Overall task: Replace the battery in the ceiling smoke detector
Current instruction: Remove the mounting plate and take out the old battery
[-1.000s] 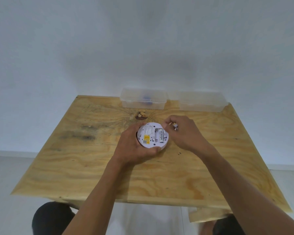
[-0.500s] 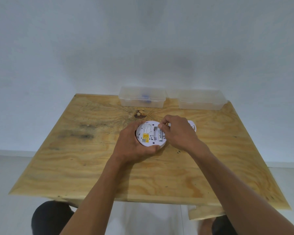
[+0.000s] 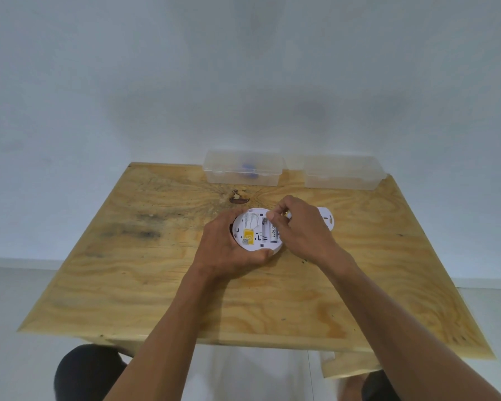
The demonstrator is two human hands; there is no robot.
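**Battery work under way in the open detector**

Since a second ago, the right hand (image 3: 298,227) has shifted left over the smoke detector (image 3: 256,231), uncovering the mounting plate (image 3: 327,221) on the plywood table (image 3: 156,285) at its right. Left hand (image 3: 229,247) clamps the detector's rim, back face up, mid-table. Right fingertips (image 3: 271,216) pinch together at the far end of the battery (image 3: 273,233) in its bay. Whether it is going in or out is unclear; next calls for steady end pressure.

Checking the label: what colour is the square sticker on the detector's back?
Yellow; the sticker on the white smoke detector shows best in the head view.
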